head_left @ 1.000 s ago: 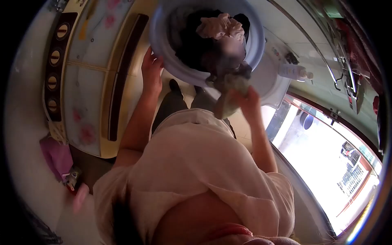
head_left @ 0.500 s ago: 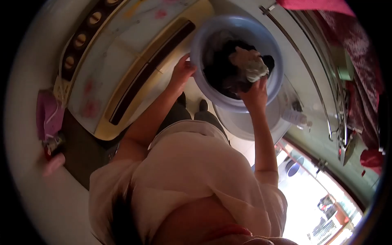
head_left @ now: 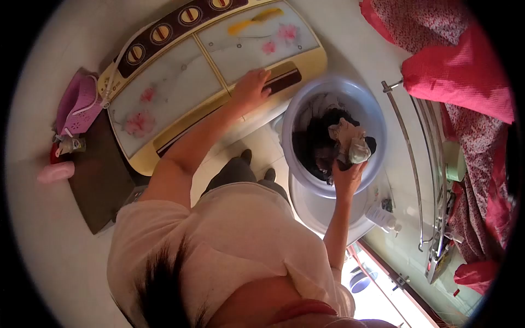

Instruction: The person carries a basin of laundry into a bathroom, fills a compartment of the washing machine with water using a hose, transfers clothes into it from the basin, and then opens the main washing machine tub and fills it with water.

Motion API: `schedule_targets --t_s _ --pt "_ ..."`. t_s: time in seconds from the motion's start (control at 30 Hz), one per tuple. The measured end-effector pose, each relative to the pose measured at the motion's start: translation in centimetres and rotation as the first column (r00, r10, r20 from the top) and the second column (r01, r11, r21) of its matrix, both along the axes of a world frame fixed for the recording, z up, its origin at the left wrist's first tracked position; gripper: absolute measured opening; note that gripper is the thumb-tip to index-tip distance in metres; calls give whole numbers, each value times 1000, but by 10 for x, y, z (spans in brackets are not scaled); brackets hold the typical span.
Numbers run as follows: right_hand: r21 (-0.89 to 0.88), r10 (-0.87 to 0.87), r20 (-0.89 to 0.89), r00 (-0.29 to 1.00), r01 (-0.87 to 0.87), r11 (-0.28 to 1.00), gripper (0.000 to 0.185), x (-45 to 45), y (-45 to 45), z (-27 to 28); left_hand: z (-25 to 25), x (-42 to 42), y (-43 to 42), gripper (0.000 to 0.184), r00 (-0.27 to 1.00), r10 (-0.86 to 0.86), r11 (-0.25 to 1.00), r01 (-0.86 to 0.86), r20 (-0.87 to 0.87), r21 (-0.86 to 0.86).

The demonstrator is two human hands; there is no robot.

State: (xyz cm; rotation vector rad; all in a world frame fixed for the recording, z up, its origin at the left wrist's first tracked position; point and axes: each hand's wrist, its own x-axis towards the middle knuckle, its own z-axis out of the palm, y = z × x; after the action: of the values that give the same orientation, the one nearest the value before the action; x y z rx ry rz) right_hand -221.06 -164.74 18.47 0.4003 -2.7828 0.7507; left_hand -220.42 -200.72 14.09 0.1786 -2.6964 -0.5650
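A pale blue plastic basin contains dark clothes with a bundle of beige and whitish cloth on top. My right hand reaches over the basin's near rim, its fingers closed round the lower end of the light bundle. To the left, my left hand is over the front edge of a twin-tub washing machine, fingers stretched out and holding nothing. Whether it touches the machine I cannot tell. The machine's two flower-patterned lids are down, with several dials along the back.
Below the basin shows a white rounded fixture with a white bottle beside it. A metal towel rack and red cloths line the right wall. A purple basket and pink soap-like piece sit at left.
My left hand has let go of the basin's rim and moved left over the washing machine. My right hand stays on the light bundle. The whole view has shifted.
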Motion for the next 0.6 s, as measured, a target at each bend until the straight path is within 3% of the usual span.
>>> schedule_targets --t_s 0.1,0.2,0.3,0.37,0.47,0.6 --pt "13 0 -1 1000 0 1000 76 0 -1 0 32 -35 -47 46 994 109 986 -108 1 -125" --pt "39 -66 87 994 63 997 79 0 -3 2 28 -79 -104 41 979 201 965 -204 -39 -162" --pt "24 -68 58 996 66 998 82 1 -4 2 22 -111 -139 37 964 249 916 -265 -94 -300" --pt "34 -72 89 993 70 997 84 0 0 -2 22 -124 -146 33 910 356 906 -280 214 -318" --pt "34 -68 98 993 64 997 88 -2 3 -10 14 -132 -151 27 924 306 921 -227 229 -317" --pt "30 -28 64 998 26 999 87 -1 6 -10 28 -102 -148 19 910 360 916 -302 206 -266"
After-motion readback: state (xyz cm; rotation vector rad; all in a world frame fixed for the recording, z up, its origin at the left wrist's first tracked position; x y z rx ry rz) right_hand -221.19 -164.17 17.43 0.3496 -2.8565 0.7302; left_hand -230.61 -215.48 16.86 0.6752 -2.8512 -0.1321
